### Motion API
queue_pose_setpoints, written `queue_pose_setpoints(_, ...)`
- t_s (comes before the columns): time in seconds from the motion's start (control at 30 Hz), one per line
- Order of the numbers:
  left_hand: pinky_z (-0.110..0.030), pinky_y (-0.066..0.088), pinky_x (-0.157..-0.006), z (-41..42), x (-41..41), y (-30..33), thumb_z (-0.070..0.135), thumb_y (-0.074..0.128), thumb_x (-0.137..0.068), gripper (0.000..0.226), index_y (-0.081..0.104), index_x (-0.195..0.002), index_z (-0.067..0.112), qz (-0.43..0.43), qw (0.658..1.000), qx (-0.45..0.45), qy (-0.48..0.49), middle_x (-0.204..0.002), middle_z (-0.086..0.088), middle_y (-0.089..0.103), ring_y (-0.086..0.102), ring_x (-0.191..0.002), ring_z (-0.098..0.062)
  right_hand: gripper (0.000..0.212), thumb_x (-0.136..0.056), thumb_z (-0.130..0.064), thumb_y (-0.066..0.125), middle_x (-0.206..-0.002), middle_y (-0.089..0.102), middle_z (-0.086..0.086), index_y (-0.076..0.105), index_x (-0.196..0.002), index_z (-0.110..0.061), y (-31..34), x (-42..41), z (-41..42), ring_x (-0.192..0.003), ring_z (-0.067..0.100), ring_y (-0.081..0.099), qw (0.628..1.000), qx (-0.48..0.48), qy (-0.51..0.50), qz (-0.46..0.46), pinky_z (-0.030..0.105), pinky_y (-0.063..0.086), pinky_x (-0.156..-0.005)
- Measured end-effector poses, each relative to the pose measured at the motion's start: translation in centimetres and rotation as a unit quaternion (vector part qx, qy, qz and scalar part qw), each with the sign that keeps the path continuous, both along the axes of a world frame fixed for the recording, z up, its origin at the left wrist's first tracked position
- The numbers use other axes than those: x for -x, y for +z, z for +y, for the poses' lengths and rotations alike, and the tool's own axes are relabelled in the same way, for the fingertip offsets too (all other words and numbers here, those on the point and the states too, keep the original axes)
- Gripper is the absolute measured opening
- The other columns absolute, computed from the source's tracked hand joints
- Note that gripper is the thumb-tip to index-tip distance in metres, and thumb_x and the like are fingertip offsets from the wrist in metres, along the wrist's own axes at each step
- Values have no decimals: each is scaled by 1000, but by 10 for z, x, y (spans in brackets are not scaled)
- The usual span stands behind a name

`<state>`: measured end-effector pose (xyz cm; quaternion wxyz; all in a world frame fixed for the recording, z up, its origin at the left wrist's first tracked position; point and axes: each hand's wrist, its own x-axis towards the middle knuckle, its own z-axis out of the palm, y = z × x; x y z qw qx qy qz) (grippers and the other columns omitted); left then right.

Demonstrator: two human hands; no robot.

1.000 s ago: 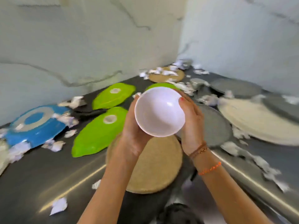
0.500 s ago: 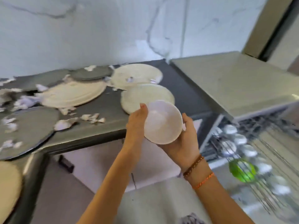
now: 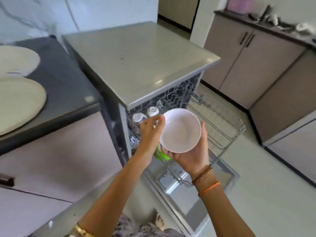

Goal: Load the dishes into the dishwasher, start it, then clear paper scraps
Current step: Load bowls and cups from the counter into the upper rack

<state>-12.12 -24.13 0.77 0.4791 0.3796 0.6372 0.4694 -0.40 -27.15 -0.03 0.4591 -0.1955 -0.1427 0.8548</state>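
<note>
A white bowl (image 3: pixel 180 131) is held in both hands above the pulled-out upper rack (image 3: pixel 220 120) of the open dishwasher (image 3: pixel 136 65). My right hand (image 3: pixel 193 153) cups it from below and the right. My left hand (image 3: pixel 150 130) grips its left rim with thumb and fingers. White cups (image 3: pixel 139 117) stand upside down in the rack behind the bowl. A green dish (image 3: pixel 160 153) shows in the rack just below my hands. The dishwasher door (image 3: pixel 184 199) lies open under the rack.
Two cream plates (image 3: pixel 18 101) lie on the dark counter (image 3: pixel 65 82) at the left. Grey cabinets (image 3: pixel 248 60) stand at the far right, with items on their top. Pale floor (image 3: pixel 265 194) stretches to the right of the door.
The view has swung right from the littered counter to the open dishwasher. Both hands have carried the white bowl along and now hold it over the upper rack.
</note>
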Motion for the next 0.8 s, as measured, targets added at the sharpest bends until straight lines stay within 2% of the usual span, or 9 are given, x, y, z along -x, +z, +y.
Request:
queue_pose_setpoints(0.13,-38,48,-88,9,-30,-43,30,52,-93,13,62,-97,22,0,999,28,-18,-98,0,54,56,-101,-21,91,-42,-56,84,-120,56,18,54,-121,-22,-26,-53,22,-104,41,57,998,41,-40,-30,50,54,-69)
queue_pose_setpoints(0.23,-30,40,-93,10,-34,-91,40,71,-73,43,60,-106,14,142,979,69,-130,-117,-9,49,49,-115,-24,97,-30,-53,88,-118,59,17,57,-117,-21,-51,-84,34,-108,42,54,990,92,-99,-44,56,53,-66)
queue_pose_setpoints(0.3,-31,33,-102,14,-30,-116,45,69,-72,63,53,-123,11,308,906,104,-271,-133,-15,41,34,-129,-26,92,-23,-50,90,-107,66,15,64,-105,-20,-68,-99,38,-97,37,61,981,127,-125,-79,60,52,-70)
queue_pose_setpoints(0.4,-42,22,-111,24,-23,-144,49,47,-90,62,30,-142,19,520,743,113,-406,-153,-7,14,7,-142,-27,91,-20,-53,89,-94,66,10,65,-101,-17,-99,-106,53,-84,27,62,953,189,-92,-218,54,52,-69)
queue_pose_setpoints(0.53,-49,8,-115,41,-10,-161,59,33,-91,56,44,-133,23,564,647,108,-501,-153,-2,17,4,-144,-23,72,-61,-39,81,-87,59,6,45,-122,-22,-147,-86,69,-62,19,58,888,219,-84,-395,34,53,-56)
queue_pose_setpoints(0.6,-49,9,-114,48,-4,-168,65,36,-86,59,52,-124,23,566,636,107,-513,-147,-2,31,16,-141,-19,66,-61,-33,84,-100,56,8,47,-114,-30,-173,-73,71,-77,22,59,822,143,-73,-547,39,53,-74)
queue_pose_setpoints(0.7,-48,14,-113,52,1,-170,69,38,-82,64,56,-118,18,577,630,88,-513,-135,0,45,28,-135,-17,78,-58,-44,81,-128,39,7,46,-127,-35,-198,-64,70,-116,26,40,578,-105,110,-802,39,39,-99)
queue_pose_setpoints(0.73,-47,17,-112,53,3,-172,69,37,-82,65,55,-119,18,583,621,82,-517,-134,0,46,29,-134,-18,80,-61,-44,79,-137,31,7,42,-132,-37,-205,-65,72,-124,29,32,498,-188,176,-828,40,34,-104)
queue_pose_setpoints(0.8,-44,24,-109,54,4,-172,70,34,-82,66,54,-120,20,595,604,73,-525,-133,0,47,32,-132,-20,81,-61,-41,78,-144,25,11,42,-134,-39,-209,-65,77,-130,36,25,405,-317,270,-814,48,28,-107)
